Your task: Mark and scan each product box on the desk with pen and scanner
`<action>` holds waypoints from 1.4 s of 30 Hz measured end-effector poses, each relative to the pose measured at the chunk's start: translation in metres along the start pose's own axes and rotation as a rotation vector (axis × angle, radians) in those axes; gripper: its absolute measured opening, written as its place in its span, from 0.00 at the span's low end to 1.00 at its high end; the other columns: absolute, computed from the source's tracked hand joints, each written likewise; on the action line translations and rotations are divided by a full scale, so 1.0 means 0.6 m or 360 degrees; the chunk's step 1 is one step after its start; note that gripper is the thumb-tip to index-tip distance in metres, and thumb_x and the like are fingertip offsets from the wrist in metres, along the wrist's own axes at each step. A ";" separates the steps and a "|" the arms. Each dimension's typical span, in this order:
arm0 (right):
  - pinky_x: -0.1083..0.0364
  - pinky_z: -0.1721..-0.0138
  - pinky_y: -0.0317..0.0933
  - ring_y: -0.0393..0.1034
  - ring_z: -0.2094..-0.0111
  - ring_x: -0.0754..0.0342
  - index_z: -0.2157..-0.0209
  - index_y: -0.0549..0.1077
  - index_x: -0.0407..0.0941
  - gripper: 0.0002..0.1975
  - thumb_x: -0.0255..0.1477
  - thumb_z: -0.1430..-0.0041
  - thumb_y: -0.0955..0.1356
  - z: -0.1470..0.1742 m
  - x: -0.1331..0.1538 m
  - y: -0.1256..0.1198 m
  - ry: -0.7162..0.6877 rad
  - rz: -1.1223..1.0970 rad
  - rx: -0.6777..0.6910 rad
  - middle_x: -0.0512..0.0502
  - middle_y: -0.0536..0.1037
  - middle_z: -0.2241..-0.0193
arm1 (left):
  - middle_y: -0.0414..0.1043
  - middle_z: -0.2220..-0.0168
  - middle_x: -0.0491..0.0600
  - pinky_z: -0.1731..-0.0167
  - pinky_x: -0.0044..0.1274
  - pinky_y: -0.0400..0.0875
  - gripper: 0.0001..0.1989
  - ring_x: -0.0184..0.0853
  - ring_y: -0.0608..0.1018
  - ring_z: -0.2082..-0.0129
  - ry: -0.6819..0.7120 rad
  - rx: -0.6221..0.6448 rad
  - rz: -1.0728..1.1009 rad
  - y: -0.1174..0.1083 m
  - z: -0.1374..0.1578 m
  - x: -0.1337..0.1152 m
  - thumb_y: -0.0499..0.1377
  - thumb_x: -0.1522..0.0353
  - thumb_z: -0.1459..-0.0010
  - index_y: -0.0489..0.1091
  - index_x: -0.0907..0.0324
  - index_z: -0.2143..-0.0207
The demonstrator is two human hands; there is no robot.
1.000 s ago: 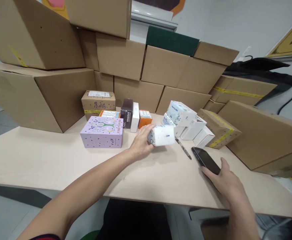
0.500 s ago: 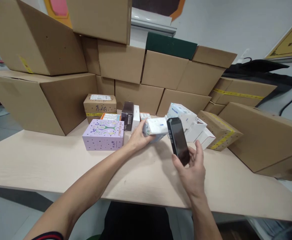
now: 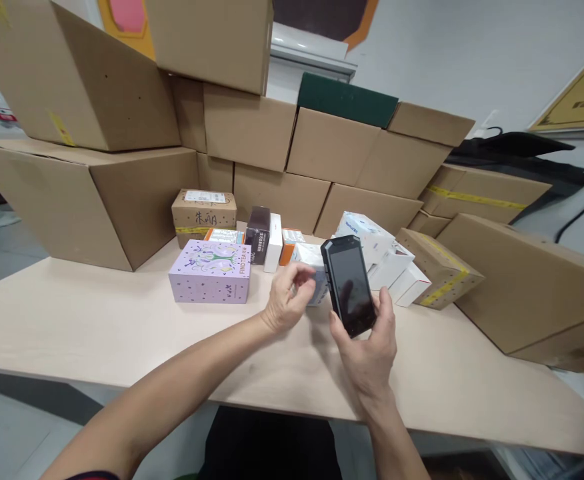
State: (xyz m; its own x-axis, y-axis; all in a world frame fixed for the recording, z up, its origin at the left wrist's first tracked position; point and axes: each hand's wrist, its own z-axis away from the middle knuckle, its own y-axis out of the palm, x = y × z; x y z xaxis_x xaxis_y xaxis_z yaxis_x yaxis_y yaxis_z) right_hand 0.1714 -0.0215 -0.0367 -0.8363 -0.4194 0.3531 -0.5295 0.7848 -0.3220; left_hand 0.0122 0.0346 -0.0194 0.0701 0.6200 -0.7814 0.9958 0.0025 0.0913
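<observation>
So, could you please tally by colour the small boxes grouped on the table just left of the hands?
Brown cardboard box with a label: 1
Lilac patterned box: 1
Dark brown box: 1
Plain white box: 1
Orange box: 1
Total: 5

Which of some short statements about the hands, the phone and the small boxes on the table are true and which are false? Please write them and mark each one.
1. The right hand holds a dark phone above the table. True.
2. The phone screen shows a bright picture. False: the screen is dark.
3. The left hand is at a small white box, just left of the phone. True.
4. The lilac box stands on top of the big cardboard cartons. False: it lies on the table, in front of them.
5. The dark green box sits on top of a stacked carton. True.
</observation>
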 end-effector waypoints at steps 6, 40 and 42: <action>0.39 0.48 0.67 0.70 0.45 0.38 0.31 0.53 0.41 0.48 0.39 0.47 0.75 -0.011 0.020 0.006 -0.0027 0.0031 -0.0067 0.29 0.71 0.45 | 0.77 0.61 0.50 0.60 0.26 0.70 0.21 0.34 0.76 0.64 -0.0855 0.0237 0.1225 0.038 0.014 -0.016 0.63 0.51 0.44 0.76 0.59 0.58; 0.36 0.49 0.66 0.70 0.47 0.36 0.33 0.57 0.40 0.47 0.43 0.49 0.75 -0.012 0.025 0.007 0.0014 0.0084 -0.0050 0.29 0.72 0.47 | 0.74 0.74 0.46 0.70 0.23 0.70 0.12 0.29 0.75 0.76 -0.1377 0.0173 0.1636 0.036 -0.020 -0.030 0.63 0.62 0.43 0.75 0.62 0.71; 0.36 0.49 0.66 0.70 0.47 0.36 0.33 0.56 0.40 0.47 0.43 0.49 0.75 -0.012 0.025 0.008 0.0010 0.0077 -0.0055 0.29 0.72 0.48 | 0.74 0.74 0.46 0.69 0.23 0.70 0.12 0.29 0.75 0.75 -0.1372 0.0169 0.1625 0.035 -0.019 -0.030 0.63 0.61 0.43 0.75 0.62 0.71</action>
State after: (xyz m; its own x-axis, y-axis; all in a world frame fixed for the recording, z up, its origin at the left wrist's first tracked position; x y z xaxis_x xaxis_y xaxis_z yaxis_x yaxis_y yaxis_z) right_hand 0.1573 -0.0209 -0.0268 -0.8601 -0.3777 0.3430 -0.4829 0.8195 -0.3085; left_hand 0.0313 0.0325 0.0037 0.7549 -0.3817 -0.5333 0.4728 -0.2469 0.8459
